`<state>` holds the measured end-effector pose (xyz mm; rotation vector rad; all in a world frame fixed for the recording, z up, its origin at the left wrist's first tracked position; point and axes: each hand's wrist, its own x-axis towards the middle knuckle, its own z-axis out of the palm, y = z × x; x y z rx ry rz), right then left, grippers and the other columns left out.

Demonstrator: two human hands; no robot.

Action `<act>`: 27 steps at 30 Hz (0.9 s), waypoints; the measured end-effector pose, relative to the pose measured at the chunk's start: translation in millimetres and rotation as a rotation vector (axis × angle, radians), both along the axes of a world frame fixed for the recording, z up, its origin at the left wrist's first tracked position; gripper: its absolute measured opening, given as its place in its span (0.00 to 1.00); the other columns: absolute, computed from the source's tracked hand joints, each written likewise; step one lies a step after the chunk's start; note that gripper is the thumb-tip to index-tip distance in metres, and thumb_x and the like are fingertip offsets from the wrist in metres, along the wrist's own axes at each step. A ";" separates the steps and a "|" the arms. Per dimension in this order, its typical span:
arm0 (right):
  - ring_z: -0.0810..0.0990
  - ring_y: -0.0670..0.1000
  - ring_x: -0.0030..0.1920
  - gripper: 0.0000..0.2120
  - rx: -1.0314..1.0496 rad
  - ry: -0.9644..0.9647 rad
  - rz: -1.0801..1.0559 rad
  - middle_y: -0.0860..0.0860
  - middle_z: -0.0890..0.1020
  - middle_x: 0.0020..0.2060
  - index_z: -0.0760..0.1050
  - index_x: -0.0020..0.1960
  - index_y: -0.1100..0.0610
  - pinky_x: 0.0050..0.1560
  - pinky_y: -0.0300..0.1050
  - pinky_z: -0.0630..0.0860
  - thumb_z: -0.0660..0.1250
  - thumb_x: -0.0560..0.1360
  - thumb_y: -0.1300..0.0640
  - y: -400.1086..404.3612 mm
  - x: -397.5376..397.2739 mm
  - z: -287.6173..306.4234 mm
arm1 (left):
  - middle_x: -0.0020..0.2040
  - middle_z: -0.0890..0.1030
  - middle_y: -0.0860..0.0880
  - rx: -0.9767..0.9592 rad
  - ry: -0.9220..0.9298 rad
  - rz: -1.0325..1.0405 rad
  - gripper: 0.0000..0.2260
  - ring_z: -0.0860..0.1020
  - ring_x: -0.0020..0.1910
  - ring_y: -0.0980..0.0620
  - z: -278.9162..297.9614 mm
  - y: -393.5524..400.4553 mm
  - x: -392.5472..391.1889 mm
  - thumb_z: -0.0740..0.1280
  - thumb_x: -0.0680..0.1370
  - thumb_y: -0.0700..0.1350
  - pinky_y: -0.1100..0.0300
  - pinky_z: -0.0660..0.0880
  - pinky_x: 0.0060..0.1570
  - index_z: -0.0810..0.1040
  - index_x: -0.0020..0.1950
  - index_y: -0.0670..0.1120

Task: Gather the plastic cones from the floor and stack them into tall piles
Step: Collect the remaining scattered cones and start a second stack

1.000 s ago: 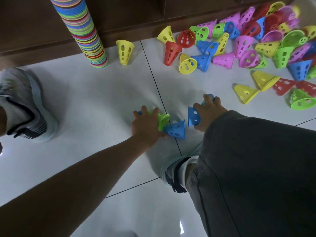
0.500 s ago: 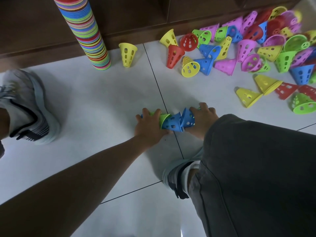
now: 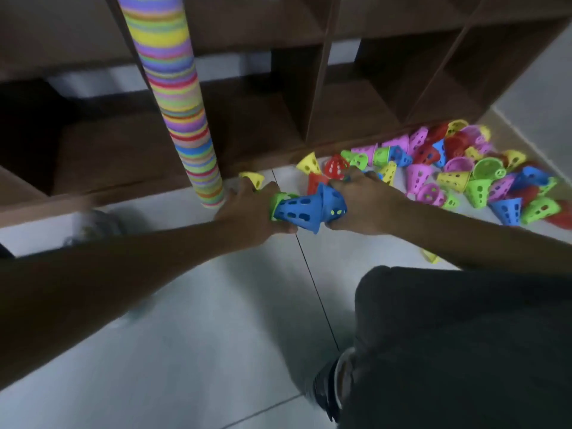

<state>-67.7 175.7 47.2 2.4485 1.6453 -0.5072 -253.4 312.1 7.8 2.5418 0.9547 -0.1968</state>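
Holding a short nested row of blue and green cones (image 3: pixel 305 209) sideways above the floor (image 3: pixel 216 335), the left hand (image 3: pixel 250 212) and right hand (image 3: pixel 362 202) clamp its two ends. If the squeeze loosens, the cones may slide apart and fall, or bump the tall pile (image 3: pixel 185 119) near the shelf edge.

Left hand (image 3: pixel 250 209) and right hand (image 3: pixel 360 201) grip a nested cone row (image 3: pixel 305 210) above the floor (image 3: pixel 216 335). Tall stack (image 3: pixel 182 97) stands by shelf (image 3: pixel 356 97); loose cones (image 3: pixel 464 174) at floor's right edge.
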 end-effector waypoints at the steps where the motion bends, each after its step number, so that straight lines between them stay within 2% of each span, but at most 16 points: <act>1: 0.72 0.62 0.61 0.32 0.006 -0.017 0.015 0.55 0.69 0.61 0.69 0.68 0.48 0.64 0.55 0.72 0.72 0.68 0.38 9.1 0.2 21.1 | 0.65 0.66 0.42 -0.009 0.012 0.006 0.38 0.70 0.65 0.39 18.8 9.3 0.5 0.69 0.69 0.72 0.44 0.72 0.65 0.65 0.74 0.58; 3: 0.74 0.62 0.59 0.31 0.033 -0.038 0.035 0.54 0.70 0.61 0.71 0.65 0.47 0.62 0.54 0.74 0.73 0.66 0.37 25.4 0.0 62.0 | 0.61 0.69 0.44 -0.035 -0.007 0.028 0.38 0.73 0.62 0.41 53.0 29.2 -0.3 0.68 0.64 0.76 0.46 0.75 0.62 0.65 0.70 0.64; 7: 0.76 0.59 0.57 0.30 0.083 -0.050 0.097 0.53 0.71 0.59 0.72 0.59 0.44 0.60 0.54 0.76 0.71 0.61 0.33 57.3 -11.7 135.4 | 0.50 0.75 0.47 -0.046 -0.057 0.005 0.34 0.74 0.54 0.46 125.0 57.7 -15.6 0.65 0.59 0.79 0.52 0.76 0.52 0.68 0.56 0.61; 10: 0.77 0.58 0.57 0.30 0.167 -0.056 0.152 0.53 0.72 0.58 0.72 0.56 0.45 0.62 0.53 0.75 0.73 0.60 0.31 80.9 -27.5 175.6 | 0.52 0.76 0.49 -0.017 -0.133 0.029 0.34 0.76 0.53 0.46 163.9 78.3 -35.6 0.63 0.56 0.80 0.50 0.77 0.52 0.69 0.53 0.60; 12: 0.77 0.56 0.57 0.30 0.222 -0.042 0.181 0.51 0.70 0.60 0.73 0.60 0.46 0.63 0.53 0.75 0.76 0.64 0.36 93.0 -39.0 196.8 | 0.53 0.79 0.52 -0.017 -0.206 0.037 0.33 0.77 0.54 0.48 182.4 90.9 -51.6 0.63 0.56 0.79 0.47 0.78 0.55 0.73 0.54 0.61; 14: 0.76 0.55 0.57 0.27 0.263 -0.031 0.210 0.50 0.69 0.61 0.72 0.60 0.45 0.63 0.53 0.74 0.77 0.65 0.39 104.3 -50.1 215.1 | 0.56 0.80 0.55 -0.043 -0.237 0.042 0.32 0.76 0.60 0.48 200.5 99.5 -66.9 0.65 0.61 0.78 0.47 0.74 0.62 0.72 0.60 0.65; 15: 0.76 0.55 0.58 0.25 0.275 -0.023 0.220 0.50 0.69 0.61 0.71 0.58 0.43 0.64 0.53 0.74 0.77 0.65 0.40 109.7 -55.1 222.5 | 0.57 0.80 0.57 -0.060 -0.250 0.039 0.29 0.75 0.62 0.49 209.7 101.9 -74.5 0.67 0.65 0.76 0.48 0.72 0.65 0.71 0.63 0.66; 17: 0.75 0.55 0.60 0.24 0.311 -0.001 0.233 0.50 0.69 0.61 0.69 0.55 0.40 0.65 0.53 0.73 0.77 0.65 0.41 119.8 -65.7 238.0 | 0.55 0.82 0.60 -0.136 -0.319 0.048 0.22 0.77 0.60 0.51 223.7 107.8 -88.9 0.71 0.72 0.67 0.50 0.72 0.64 0.73 0.63 0.65; 19: 0.74 0.55 0.61 0.25 0.359 0.010 0.233 0.50 0.70 0.60 0.70 0.57 0.40 0.65 0.54 0.73 0.77 0.64 0.42 129.1 -73.1 253.0 | 0.54 0.84 0.59 -0.236 -0.382 0.060 0.22 0.81 0.56 0.53 232.1 116.0 -101.5 0.72 0.70 0.68 0.49 0.77 0.60 0.76 0.61 0.65; 22: 0.75 0.55 0.60 0.24 0.408 0.005 0.213 0.51 0.72 0.57 0.73 0.55 0.45 0.63 0.54 0.74 0.76 0.63 0.42 143.2 -80.5 272.4 | 0.58 0.84 0.58 -0.375 -0.451 0.031 0.26 0.81 0.60 0.53 240.4 126.9 -115.7 0.71 0.67 0.71 0.44 0.76 0.64 0.76 0.62 0.65; 25: 0.77 0.54 0.57 0.24 0.458 0.007 0.187 0.49 0.72 0.55 0.73 0.51 0.46 0.61 0.52 0.76 0.72 0.59 0.37 157.9 -87.4 287.0 | 0.62 0.82 0.56 -0.509 -0.535 0.007 0.20 0.79 0.65 0.53 247.0 136.9 -120.7 0.72 0.76 0.61 0.48 0.74 0.67 0.75 0.66 0.61; 27: 0.76 0.51 0.56 0.24 0.486 0.025 0.176 0.49 0.72 0.55 0.74 0.53 0.46 0.61 0.47 0.74 0.73 0.60 0.39 167.9 -88.7 292.2 | 0.65 0.80 0.54 -0.541 -0.574 0.017 0.21 0.78 0.66 0.55 245.5 146.6 -120.1 0.72 0.78 0.56 0.51 0.73 0.69 0.74 0.70 0.56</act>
